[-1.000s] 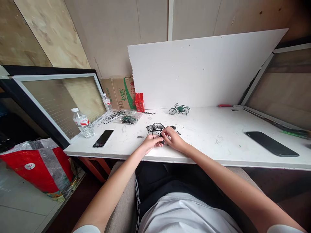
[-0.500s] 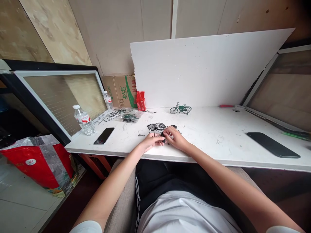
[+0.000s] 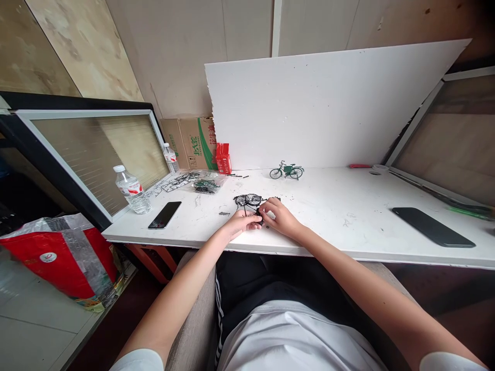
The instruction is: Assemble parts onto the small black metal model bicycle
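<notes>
Near the front edge of the white table, my two hands meet over a small black model bicycle part (image 3: 260, 220). My left hand (image 3: 240, 225) is closed on it from the left, thumb on top. From the right, the fingertips of my right hand (image 3: 279, 216) pinch the same part, and they hide much of its shape. Thin black rods reach up from it towards two black spoked model wheels (image 3: 253, 199) lying just beyond my left hand. Whether rods and wheels are joined I cannot tell. More small black parts (image 3: 275, 199) lie behind my right hand.
Farther back stands a green model bicycle (image 3: 286, 170). On the left are a phone (image 3: 165, 215), a water bottle (image 3: 132, 190), a plastic bag of green parts (image 3: 208, 184) and black part frames (image 3: 180, 181). A dark flat case (image 3: 433, 226) lies right.
My hands keep nearly the same hold on the black part, with only slight finger movement. The whole view has shifted a little.
</notes>
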Available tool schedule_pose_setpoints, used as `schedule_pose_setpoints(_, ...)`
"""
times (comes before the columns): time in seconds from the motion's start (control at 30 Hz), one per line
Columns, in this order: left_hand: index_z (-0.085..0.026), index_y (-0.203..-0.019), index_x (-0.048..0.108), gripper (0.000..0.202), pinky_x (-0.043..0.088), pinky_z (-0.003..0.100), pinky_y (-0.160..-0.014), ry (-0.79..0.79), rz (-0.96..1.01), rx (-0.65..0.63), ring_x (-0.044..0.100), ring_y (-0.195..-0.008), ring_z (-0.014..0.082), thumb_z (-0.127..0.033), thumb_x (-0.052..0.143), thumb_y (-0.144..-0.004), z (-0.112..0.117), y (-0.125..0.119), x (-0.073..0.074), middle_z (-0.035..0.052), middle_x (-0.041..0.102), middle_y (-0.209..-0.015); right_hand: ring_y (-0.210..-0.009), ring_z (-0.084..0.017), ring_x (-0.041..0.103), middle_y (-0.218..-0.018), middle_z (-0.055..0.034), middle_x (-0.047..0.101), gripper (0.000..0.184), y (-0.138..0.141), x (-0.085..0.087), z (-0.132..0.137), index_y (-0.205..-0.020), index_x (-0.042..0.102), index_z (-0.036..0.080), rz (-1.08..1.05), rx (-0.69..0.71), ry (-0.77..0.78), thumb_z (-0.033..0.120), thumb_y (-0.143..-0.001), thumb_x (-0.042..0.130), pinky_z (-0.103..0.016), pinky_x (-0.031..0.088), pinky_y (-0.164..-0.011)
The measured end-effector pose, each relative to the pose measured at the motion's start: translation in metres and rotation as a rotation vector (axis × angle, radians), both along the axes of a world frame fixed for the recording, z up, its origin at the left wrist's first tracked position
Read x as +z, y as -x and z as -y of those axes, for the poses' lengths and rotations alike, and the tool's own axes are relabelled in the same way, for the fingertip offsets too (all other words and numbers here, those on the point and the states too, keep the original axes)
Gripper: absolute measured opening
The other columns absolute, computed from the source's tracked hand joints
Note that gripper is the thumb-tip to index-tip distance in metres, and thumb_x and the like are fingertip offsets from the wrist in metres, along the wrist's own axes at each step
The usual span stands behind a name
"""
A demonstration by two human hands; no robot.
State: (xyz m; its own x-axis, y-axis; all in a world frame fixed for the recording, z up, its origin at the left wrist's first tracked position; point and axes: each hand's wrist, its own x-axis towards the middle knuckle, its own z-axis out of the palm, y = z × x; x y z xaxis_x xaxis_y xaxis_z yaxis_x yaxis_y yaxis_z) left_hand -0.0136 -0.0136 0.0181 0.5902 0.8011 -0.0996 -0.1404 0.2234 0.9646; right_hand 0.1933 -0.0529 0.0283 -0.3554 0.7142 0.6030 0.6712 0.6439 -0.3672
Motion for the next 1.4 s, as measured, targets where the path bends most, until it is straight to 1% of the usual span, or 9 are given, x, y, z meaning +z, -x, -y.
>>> schedule_pose_setpoints(0.17,-0.014,-0.093,0.064,0.04,0.053,0.035,-0.086,0.007,0.009,-0.008,0.07,-0.081,0.0159,-0.031,0.094,-0.073,-0.001,-0.001,-0.002,0.0069,0.072,-0.092,-0.094,-0.027,0.057,-0.097,-0.0101,0.062,0.015,0.0,0.003,0.0,-0.097,0.066,0.024,0.038,0.003,-0.046,0.028,-0.105,0.054,-0.041,0.049,-0.082)
schedule_pose_setpoints(0.37,-0.014,-0.092,0.064,0.036,0.054,0.034,-0.086,0.04,0.048,-0.001,0.071,-0.08,0.0158,-0.028,0.093,-0.074,-0.003,-0.001,-0.003,0.0066,0.073,-0.092,-0.095,-0.028,0.058,-0.098,-0.0107,0.064,0.015,-0.002,0.005,0.002,-0.101,0.067,0.024,0.031,0.023,-0.041,0.027,-0.105,0.054,-0.043,0.05,-0.084)
schedule_pose_setpoints(0.6,-0.013,-0.089,0.067,0.033,0.053,0.032,-0.08,0.022,0.077,-0.019,0.068,-0.075,0.014,-0.027,0.092,-0.074,-0.004,-0.001,-0.004,0.0044,0.071,-0.082,-0.098,-0.028,0.059,-0.101,-0.011,0.066,0.014,-0.001,0.003,0.0,-0.103,0.067,0.024,0.039,0.006,-0.035,0.024,-0.103,0.053,-0.043,0.051,-0.086)
schedule_pose_setpoints(0.73,-0.013,-0.086,0.069,0.032,0.051,0.029,-0.075,0.015,0.07,-0.031,0.066,-0.071,0.0131,-0.028,0.093,-0.071,-0.006,-0.002,-0.005,0.0042,0.071,-0.079,-0.1,-0.029,0.059,-0.105,-0.0115,0.067,0.018,-0.001,0.002,0.002,-0.112,0.066,0.024,0.058,0.008,-0.041,0.023,-0.104,0.05,-0.044,0.051,-0.087)
schedule_pose_setpoints(0.83,-0.012,-0.088,0.071,0.031,0.05,0.029,-0.074,0.021,0.069,-0.025,0.066,-0.072,0.0129,-0.028,0.092,-0.072,-0.007,-0.003,-0.006,0.0047,0.072,-0.08,-0.1,-0.029,0.059,-0.106,-0.0116,0.067,0.021,-0.001,0.001,0.003,-0.115,0.067,0.025,0.072,0.03,-0.045,0.022,-0.105,0.05,-0.044,0.051,-0.088)
schedule_pose_setpoints(0.93,-0.012,-0.091,0.073,0.031,0.049,0.029,-0.075,0.025,0.071,-0.023,0.066,-0.071,0.0125,-0.028,0.092,-0.072,-0.008,-0.003,-0.006,0.0053,0.073,-0.082,-0.097,-0.028,0.059,-0.102,-0.0109,0.067,0.021,-0.001,0.0,0.003,-0.112,0.07,0.026,0.074,0.04,-0.051,0.023,-0.104,0.051,-0.043,0.051,-0.086)
schedule_pose_setpoints(1.13,-0.013,-0.089,0.072,0.03,0.05,0.029,-0.075,0.022,0.085,-0.021,0.067,-0.072,0.013,-0.028,0.092,-0.072,-0.01,-0.002,-0.01,0.0048,0.073,-0.08,-0.097,-0.028,0.06,-0.1,-0.0102,0.067,0.019,0.0,0.001,0.004,-0.108,0.07,0.025,0.028,0.047,-0.047,0.025,-0.105,0.051,-0.043,0.051,-0.085)
schedule_pose_setpoints(1.3,-0.013,-0.089,0.072,0.029,0.048,0.028,-0.073,0.03,0.095,-0.002,0.067,-0.071,0.0124,-0.026,0.092,-0.072,-0.012,-0.002,-0.012,0.0044,0.073,-0.082,-0.1,-0.028,0.062,-0.104,-0.0102,0.07,0.017,0.001,0.003,0.006,-0.109,0.069,0.025,-0.07,0.062,-0.021,0.025,-0.103,0.053,-0.044,0.053,-0.088)
schedule_pose_setpoints(1.4,-0.013,-0.09,0.072,0.029,0.048,0.027,-0.072,0.024,0.1,-0.006,0.067,-0.072,0.0127,-0.027,0.092,-0.073,-0.013,-0.003,-0.013,0.0043,0.073,-0.081,-0.101,-0.029,0.063,-0.105,-0.0101,0.071,0.018,0.001,0.003,0.007,-0.11,0.07,0.026,-0.092,0.067,-0.012,0.024,-0.1,0.054,-0.046,0.053,-0.089)
